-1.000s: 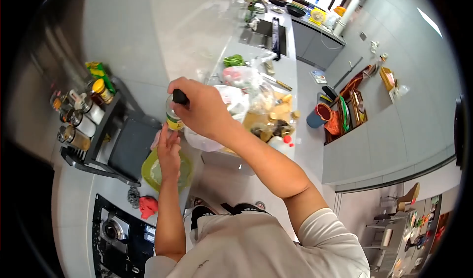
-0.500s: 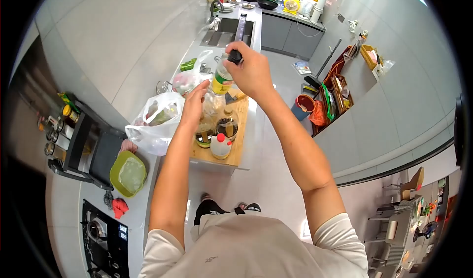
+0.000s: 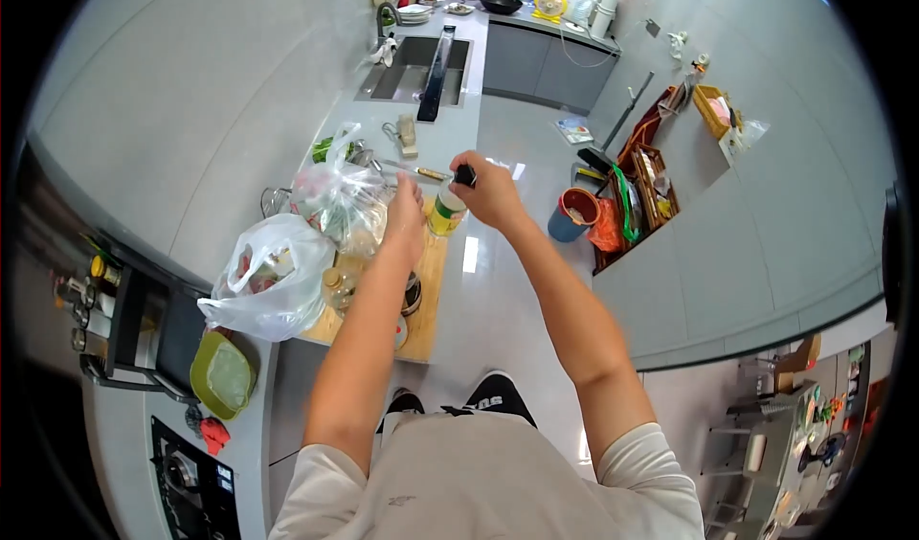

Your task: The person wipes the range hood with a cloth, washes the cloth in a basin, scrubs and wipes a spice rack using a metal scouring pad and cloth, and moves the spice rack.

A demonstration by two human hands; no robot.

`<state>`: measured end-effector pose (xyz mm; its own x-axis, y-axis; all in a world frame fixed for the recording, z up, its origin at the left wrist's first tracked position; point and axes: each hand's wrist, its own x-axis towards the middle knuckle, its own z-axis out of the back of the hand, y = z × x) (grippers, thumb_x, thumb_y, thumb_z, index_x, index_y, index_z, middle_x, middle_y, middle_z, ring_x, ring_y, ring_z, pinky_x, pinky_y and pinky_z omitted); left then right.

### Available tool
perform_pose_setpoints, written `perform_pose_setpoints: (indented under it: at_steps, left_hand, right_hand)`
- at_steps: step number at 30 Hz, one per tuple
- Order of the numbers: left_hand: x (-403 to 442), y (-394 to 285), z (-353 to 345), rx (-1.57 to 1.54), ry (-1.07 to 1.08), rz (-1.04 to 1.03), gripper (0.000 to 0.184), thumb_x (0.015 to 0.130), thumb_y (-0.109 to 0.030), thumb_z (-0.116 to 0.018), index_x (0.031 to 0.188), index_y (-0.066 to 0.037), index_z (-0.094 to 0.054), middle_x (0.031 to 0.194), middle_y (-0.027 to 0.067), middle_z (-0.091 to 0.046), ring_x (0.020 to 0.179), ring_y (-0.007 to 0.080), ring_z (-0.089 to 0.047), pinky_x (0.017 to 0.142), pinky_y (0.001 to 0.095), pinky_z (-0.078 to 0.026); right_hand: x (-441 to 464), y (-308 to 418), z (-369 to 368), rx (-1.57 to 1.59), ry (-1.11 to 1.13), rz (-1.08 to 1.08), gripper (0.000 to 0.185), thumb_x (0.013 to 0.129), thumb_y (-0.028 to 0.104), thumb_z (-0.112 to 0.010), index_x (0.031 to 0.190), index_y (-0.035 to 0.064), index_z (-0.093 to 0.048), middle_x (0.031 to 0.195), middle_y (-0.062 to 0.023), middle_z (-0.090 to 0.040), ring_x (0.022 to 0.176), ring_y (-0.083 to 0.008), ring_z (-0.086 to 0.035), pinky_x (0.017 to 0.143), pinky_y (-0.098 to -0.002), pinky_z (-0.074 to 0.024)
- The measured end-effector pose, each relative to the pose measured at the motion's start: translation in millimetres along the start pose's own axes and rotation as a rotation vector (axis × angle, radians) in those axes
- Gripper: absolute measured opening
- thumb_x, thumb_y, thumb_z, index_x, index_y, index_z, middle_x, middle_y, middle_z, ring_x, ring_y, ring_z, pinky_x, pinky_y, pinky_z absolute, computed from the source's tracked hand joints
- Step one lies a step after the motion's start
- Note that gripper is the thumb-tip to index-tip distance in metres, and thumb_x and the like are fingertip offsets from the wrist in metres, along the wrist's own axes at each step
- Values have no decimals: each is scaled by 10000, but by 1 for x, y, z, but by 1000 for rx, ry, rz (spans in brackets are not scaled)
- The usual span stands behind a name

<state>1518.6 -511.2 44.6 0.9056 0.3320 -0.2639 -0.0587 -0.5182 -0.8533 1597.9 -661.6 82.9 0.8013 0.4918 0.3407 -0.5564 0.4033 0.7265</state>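
Note:
My right hand (image 3: 490, 190) is closed on the black top of a clear bottle (image 3: 447, 212) with a yellow-green label, upright at the right edge of the wooden board (image 3: 418, 331). Whether its base touches the board, I cannot tell. My left hand (image 3: 406, 216) is just left of the bottle, its fingers stretched up and holding nothing. Other bottles (image 3: 337, 285) stand on the board, partly hidden behind my left forearm. Left of them are a knotted clear bag (image 3: 342, 195) and an open white plastic bag (image 3: 271, 286).
Beyond the board, a knife (image 3: 421, 170) lies on the counter near the sink (image 3: 402, 69). A green basin (image 3: 222, 375) and a stove (image 3: 196, 483) are at the lower left. On the floor at the right stands a blue bin (image 3: 567, 224).
The bottle and both hands have moved from beside the rack over to the board's right edge. My left hand no longer touches the bottle's base. The camera view has shifted too.

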Motion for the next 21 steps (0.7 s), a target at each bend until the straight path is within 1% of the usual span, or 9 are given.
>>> perform_pose_setpoints:
  at_steps: [2, 3, 4, 6, 8, 10, 14, 18, 21]
  left_hand:
    - [17, 23, -7, -130, -117, -5, 941, 1059, -633, -447, 1655, 46, -185, 1756, 214, -158, 1642, 319, -107, 1318, 444, -52]
    - [23, 34, -9, -177, -205, -2, 827, 1053, -451, -536, 1647, 44, -241, 1730, 195, -254, 1595, 304, -263, 1280, 394, -220]
    - [27, 51, -7, -188, -239, -10, 827, 1053, -451, -536, 1647, 44, -241, 1730, 195, -254, 1595, 304, -263, 1280, 394, -220]
    - [37, 81, -3, -113, -332, -27, 412, 971, -202, -515, 1342, -30, -565, 1374, 124, -555, 1278, 231, -499, 1078, 332, -380]
    - [41, 107, -6, -95, -430, -38, 259, 878, -86, -502, 1128, -49, -561, 1154, 80, -538, 1066, 213, -487, 958, 314, -402]
    - [35, 123, -20, -61, -462, -91, 464, 886, -28, -519, 1344, 37, -560, 1307, 84, -551, 1161, 205, -525, 899, 275, -436]
    - [32, 147, -16, 90, -485, -26, 722, 835, 15, -484, 1554, 49, -414, 1569, 165, -455, 1388, 262, -471, 1098, 279, -374]
    - [10, 145, -35, 15, -570, -83, 791, 836, 12, -473, 1615, 42, -337, 1670, 187, -370, 1575, 287, -306, 1205, 325, -289]
    - [-10, 138, -41, 51, -534, -106, 834, 824, 15, -465, 1639, 44, -289, 1697, 193, -344, 1577, 297, -316, 1222, 335, -287]
  right_hand:
    - [12, -33, -10, -19, 76, 1, 320, 852, 122, -810, 1132, 109, -655, 965, -186, -746, 888, -401, -715, 794, -437, -565]
    - [18, -51, -17, 31, 93, 50, 352, 855, 122, -831, 1158, 105, -653, 932, -143, -729, 765, -287, -692, 742, -385, -556]
    - [22, -63, -21, 43, 125, 62, 352, 855, 122, -831, 1158, 105, -653, 932, -143, -729, 765, -287, -692, 742, -385, -556]
    - [36, -81, -27, 22, 246, 93, 333, 832, 111, -791, 1138, 117, -661, 994, -191, -737, 935, -434, -701, 816, -469, -559]
    - [46, -104, -41, 37, 295, 179, 335, 832, 97, -770, 1146, 118, -657, 990, -199, -729, 944, -446, -695, 814, -490, -550]
    - [55, -119, -54, 53, 382, 156, 372, 831, 112, -818, 1162, 118, -649, 966, -189, -725, 873, -394, -702, 798, -443, -558]
    - [62, -122, -71, 91, 492, 163, 374, 829, 101, -809, 1168, 125, -651, 948, -189, -724, 841, -388, -702, 788, -439, -560]
    - [65, -125, -69, 120, 517, 213, 432, 818, 77, -788, 1223, 150, -656, 960, -185, -734, 804, -367, -702, 785, -431, -566]
    - [66, -137, -80, 166, 528, 301, 589, 806, 36, -757, 1368, 162, -636, 1067, -191, -741, 864, -341, -728, 810, -416, -578]
